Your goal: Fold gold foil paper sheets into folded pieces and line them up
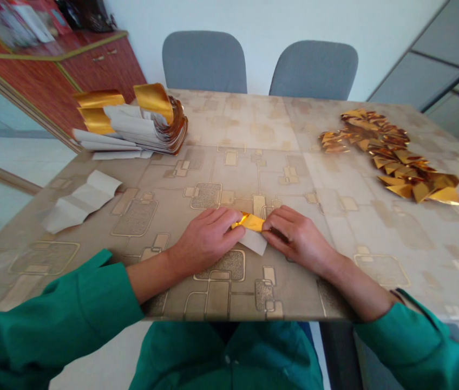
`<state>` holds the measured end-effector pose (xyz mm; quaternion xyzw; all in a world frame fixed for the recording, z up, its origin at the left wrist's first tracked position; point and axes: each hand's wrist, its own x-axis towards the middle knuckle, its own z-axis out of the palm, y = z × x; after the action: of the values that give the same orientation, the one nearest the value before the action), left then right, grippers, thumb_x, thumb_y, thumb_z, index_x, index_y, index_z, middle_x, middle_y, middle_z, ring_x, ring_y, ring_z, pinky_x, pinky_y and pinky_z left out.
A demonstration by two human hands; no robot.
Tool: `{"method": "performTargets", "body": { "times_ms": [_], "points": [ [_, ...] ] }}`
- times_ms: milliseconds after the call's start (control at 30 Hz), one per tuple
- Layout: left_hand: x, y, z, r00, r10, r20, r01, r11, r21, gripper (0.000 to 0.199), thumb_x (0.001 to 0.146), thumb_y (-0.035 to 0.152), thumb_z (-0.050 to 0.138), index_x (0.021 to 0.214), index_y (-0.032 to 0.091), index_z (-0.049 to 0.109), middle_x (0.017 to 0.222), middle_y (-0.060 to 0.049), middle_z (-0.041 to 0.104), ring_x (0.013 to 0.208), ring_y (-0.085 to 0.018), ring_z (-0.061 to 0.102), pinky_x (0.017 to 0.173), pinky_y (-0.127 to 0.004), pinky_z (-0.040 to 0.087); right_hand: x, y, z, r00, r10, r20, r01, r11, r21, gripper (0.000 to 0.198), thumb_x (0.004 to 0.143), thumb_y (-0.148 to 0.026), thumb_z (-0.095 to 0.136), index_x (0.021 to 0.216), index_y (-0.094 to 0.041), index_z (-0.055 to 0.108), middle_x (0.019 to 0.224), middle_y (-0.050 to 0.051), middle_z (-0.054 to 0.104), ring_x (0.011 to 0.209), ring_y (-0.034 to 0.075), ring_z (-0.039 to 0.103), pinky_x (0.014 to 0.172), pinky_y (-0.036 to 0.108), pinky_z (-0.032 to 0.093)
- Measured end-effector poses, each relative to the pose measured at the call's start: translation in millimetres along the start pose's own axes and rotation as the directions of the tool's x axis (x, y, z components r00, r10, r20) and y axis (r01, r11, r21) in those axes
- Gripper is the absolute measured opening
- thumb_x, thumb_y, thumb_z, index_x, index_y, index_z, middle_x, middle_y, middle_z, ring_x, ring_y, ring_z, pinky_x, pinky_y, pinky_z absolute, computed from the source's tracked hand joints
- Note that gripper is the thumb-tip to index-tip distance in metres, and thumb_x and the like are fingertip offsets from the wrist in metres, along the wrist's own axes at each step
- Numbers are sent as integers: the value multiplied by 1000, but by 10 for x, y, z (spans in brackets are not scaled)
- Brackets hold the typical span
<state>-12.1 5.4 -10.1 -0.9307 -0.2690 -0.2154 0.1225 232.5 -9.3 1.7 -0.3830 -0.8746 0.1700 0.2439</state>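
Observation:
Between my two hands, just above the near middle of the table, is a partly folded sheet of gold foil paper (253, 222). Its shiny gold side shows at the top and a pale backing flap hangs toward me. My left hand (209, 238) pinches its left end between thumb and fingers. At the right end, my right hand (296, 235) grips the same paper, its fingers curled in. Part of the paper is hidden behind the fingers of both hands.
At the far left lies a thick stack of gold and white paper sheets (144, 127). A creased pale sheet (83, 203) rests nearer on the left. Folded gold pieces (400, 154) form a pile at the right. Two grey chairs (204, 62) stand behind the patterned table (262, 300).

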Motion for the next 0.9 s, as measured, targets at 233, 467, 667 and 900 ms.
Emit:
{"method": "performTargets", "body": {
  "times_ms": [233, 467, 667, 900],
  "points": [
    [-1, -8, 26, 994, -23, 103, 31, 997, -69, 21, 99, 17, 47, 90, 15, 66, 86, -6, 63, 80, -21, 55, 71, -33, 43, -20, -93, 27, 989, -49, 139, 66, 991, -118, 22, 90, -38, 64, 96, -17, 61, 96, 7, 63, 88, 21, 53, 77, 33, 41],
    [11, 48, -24, 994, 12, 113, 10, 981, -196, 18, 97, 24, 52, 93, 15, 67, 93, -8, 65, 86, -22, 55, 78, -35, 45, -37, -137, 127, 993, -31, 118, 57, 973, -224, 16, 96, -27, 52, 86, -18, 61, 87, 5, 60, 82, 19, 49, 73, 32, 35],
    [7, 78, -37, 985, -45, 166, 113, 896, -430, 23, 99, 29, 53, 83, 16, 64, 90, -6, 63, 84, -18, 56, 77, -31, 46, -36, -180, 98, 989, 35, 142, -14, 989, -147, 20, 96, -33, 53, 86, -19, 62, 90, 6, 58, 87, 20, 49, 76, 33, 35],
    [41, 80, -42, 949, -201, 243, 301, 808, -506, 17, 96, 30, 61, 87, 17, 63, 91, -5, 64, 88, -19, 58, 79, -30, 45, -13, -198, 109, 987, 96, 132, -88, 994, -67, 19, 97, -30, 53, 84, -19, 61, 89, 6, 57, 88, 20, 49, 78, 33, 34]
  ]
}}
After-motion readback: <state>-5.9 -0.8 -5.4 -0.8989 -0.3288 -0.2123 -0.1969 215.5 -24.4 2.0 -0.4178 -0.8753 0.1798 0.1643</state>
